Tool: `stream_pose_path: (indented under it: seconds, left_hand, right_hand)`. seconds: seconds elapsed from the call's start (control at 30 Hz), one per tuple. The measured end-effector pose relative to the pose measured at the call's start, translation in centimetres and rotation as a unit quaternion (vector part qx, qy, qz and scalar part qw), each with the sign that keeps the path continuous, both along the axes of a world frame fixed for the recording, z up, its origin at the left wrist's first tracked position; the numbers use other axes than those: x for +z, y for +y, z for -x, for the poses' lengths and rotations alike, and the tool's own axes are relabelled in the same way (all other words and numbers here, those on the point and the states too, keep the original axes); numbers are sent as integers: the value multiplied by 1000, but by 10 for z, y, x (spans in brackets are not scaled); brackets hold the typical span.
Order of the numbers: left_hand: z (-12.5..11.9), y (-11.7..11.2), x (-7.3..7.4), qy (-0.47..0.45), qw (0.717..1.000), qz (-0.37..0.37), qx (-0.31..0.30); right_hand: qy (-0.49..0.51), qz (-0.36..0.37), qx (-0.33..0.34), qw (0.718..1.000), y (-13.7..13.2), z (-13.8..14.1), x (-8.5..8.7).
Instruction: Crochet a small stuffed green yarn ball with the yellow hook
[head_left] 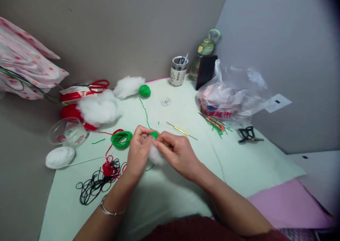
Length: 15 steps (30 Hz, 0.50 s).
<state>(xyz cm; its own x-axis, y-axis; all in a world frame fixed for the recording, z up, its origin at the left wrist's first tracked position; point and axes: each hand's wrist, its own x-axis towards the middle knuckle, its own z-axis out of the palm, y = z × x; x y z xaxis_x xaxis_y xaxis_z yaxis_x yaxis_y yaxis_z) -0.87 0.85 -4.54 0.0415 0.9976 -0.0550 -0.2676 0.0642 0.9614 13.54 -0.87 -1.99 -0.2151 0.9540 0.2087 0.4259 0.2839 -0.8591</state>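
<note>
Near the middle of the table, my left hand (140, 147) is closed around a small green yarn piece (154, 135), whose shape is mostly hidden by fingers. White stuffing (156, 155) hangs just below it, between both hands. My right hand (177, 151) pinches at the edge of the piece from the right, where stuffing meets green yarn. A green strand runs from the piece up to a green yarn ball (145, 91). Beyond my right hand lies a crochet hook (181, 130) with a yellow grip. A coil of green yarn (121, 139) rests left of my left hand.
Tangled black cord (92, 186), a white yarn ball (60, 157), a clear plastic tub (69, 133) and stuffing clumps (99, 108) lie left. Red scissors (99, 86) sit behind. A pen tin (179, 73), plastic bag (228, 96), orange snips (215, 122) and black claw clip (249, 135) stand right.
</note>
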Motion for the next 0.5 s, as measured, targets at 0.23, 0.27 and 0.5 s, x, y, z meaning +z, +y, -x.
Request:
stream_pose_path:
  seconds: [0.23, 0.27, 0.5]
  left_hand:
    - [12, 4, 21, -42, 997, 50, -45]
    - [13, 5, 23, -45, 997, 52, -46]
    - [11, 2, 22, -50, 997, 30, -58]
  right_hand:
    - [76, 76, -57, 993, 11, -16, 6]
    - [87, 81, -58, 991, 12, -17, 7]
    - [126, 100, -43, 986, 11, -11, 6]
